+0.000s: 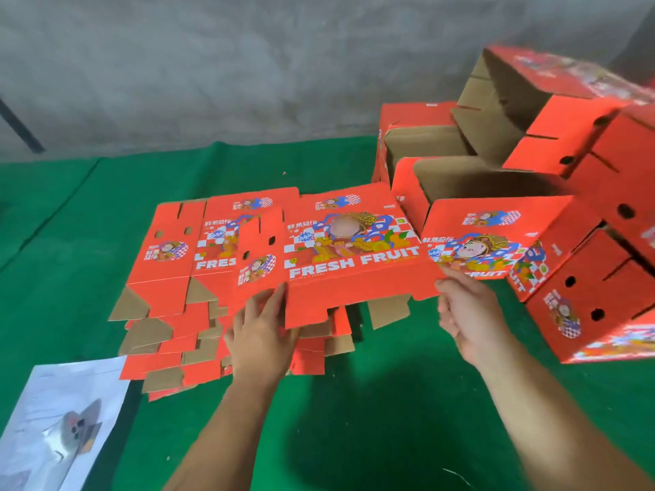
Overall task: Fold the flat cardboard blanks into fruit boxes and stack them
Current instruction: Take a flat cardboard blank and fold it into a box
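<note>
Fingers of the left hand lie nearly straight against the near left edge of the top blank, the fingertips at the fold between its big printed panel and the narrow side panel; they press and lift rather than curl round it. The right hand meets the same blank at its near right corner, thumb up by the edge, but whether the fingers beneath pinch the card I cannot tell.

That blank sits raised and tilted just beyond both sets of fingertips, over the pile of flat blanks, which spreads away to the left of the left fingers on the green cloth. Folded boxes are heaped beyond and to the right of the right fingers.

Judging by the thin corrugated card, it should be light and fairly stiff across the panels, yet floppy at the scored creases, with a printed face that looks smooth and may slip. Holding it at opposite edges close to the creases seems best; the loose bottom flaps would likely bend or tear if gripped.
</note>
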{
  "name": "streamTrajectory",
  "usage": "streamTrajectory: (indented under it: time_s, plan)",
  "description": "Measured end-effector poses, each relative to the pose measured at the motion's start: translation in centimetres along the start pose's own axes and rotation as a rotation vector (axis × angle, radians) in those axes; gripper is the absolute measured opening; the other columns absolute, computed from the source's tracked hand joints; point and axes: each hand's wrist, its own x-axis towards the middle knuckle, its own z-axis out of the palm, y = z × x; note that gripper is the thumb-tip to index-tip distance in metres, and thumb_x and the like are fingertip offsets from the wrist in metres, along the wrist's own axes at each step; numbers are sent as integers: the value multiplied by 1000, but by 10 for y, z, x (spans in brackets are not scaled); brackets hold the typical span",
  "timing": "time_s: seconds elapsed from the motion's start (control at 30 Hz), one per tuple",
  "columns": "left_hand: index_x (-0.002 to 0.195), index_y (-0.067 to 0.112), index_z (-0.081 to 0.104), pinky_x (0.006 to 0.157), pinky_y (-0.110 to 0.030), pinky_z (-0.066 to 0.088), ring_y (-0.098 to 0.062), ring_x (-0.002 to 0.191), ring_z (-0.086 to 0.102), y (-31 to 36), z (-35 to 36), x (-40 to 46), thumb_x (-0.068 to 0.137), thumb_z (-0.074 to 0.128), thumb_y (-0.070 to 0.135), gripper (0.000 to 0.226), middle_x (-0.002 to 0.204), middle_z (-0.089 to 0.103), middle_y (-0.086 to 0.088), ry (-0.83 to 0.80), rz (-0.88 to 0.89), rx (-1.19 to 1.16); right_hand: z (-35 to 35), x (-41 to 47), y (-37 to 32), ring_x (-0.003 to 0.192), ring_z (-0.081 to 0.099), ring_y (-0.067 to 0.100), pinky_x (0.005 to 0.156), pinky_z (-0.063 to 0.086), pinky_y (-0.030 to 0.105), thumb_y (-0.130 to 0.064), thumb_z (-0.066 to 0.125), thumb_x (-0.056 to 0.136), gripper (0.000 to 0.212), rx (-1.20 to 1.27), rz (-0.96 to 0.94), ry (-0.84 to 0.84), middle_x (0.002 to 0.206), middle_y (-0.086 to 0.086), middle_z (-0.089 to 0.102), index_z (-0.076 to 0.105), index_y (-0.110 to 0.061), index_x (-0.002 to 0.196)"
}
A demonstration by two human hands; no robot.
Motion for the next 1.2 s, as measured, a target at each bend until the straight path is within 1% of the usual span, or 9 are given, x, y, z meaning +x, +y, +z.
streamTrajectory:
  time_s: [0.2,0.37,0.5,0.6,0.77,0.87,0.93,1.03,1.2]
  plan:
    - [155,40,40,113,-41,36,-22,127,46,45,9,-26,81,61,74,83,136,45,5,-190,196,-57,-45,2,-28,38,33,5,36,24,19,-2,55,98,38,-93,-116,3,50,-5,41,67,-30,120]
    - [145,29,56,104,-22,40,-12,122,56,72,25,-51,95,72,27,52,119,49,10,-174,216,-297,-69,2,-46,41,40,7,38,30,19,-7,55,100,40,-212,-128,-91,49,-5,50,69,-38,80]
    - [129,29,71,71,-33,51,-20,91,65,110,34,-62,95,71,19,35,102,60,6,40,181,-273,-71,3,-50,49,56,9,46,45,21,-17,52,104,26,-188,-113,-167,76,-1,73,57,-32,125]
    - [120,27,76,62,-28,43,-19,83,63,132,34,-65,97,67,27,25,94,60,7,127,130,-301,-75,-1,-38,68,67,16,59,57,27,-23,58,102,72,-187,-155,-190,99,2,71,15,-44,156]
    - [88,37,69,57,-29,35,-15,72,54,167,21,-76,101,49,55,30,75,56,12,219,136,-317,-72,-22,-6,80,67,-2,81,53,23,-31,66,95,104,-450,-326,-395,135,-7,56,-17,-57,152]
    - [71,33,51,57,-37,40,-19,65,55,189,16,-83,98,47,56,36,67,54,6,231,157,-401,-76,-39,0,117,41,-28,104,36,8,-46,67,88,95,-624,-428,-531,160,-16,24,3,-47,159]
    - [74,29,54,60,-40,44,-26,69,60,203,17,-79,98,47,55,35,67,58,5,234,127,-480,-84,-42,-4,134,37,-13,111,36,21,-60,62,79,87,-810,-514,-540,160,-21,10,23,-45,155]
    - [81,37,62,64,-28,42,-18,74,61,221,18,-74,99,48,49,27,72,63,13,279,114,-599,-101,-33,-24,138,41,21,104,45,37,-56,65,85,71,-1054,-584,-414,154,-11,19,36,-42,149]
    - [124,29,69,92,-23,50,-15,108,67,240,22,-63,106,47,38,30,103,73,13,358,96,-849,-123,-2,-67,133,50,26,97,50,40,-44,65,93,64,-1132,-547,-282,150,-2,36,38,-43,151]
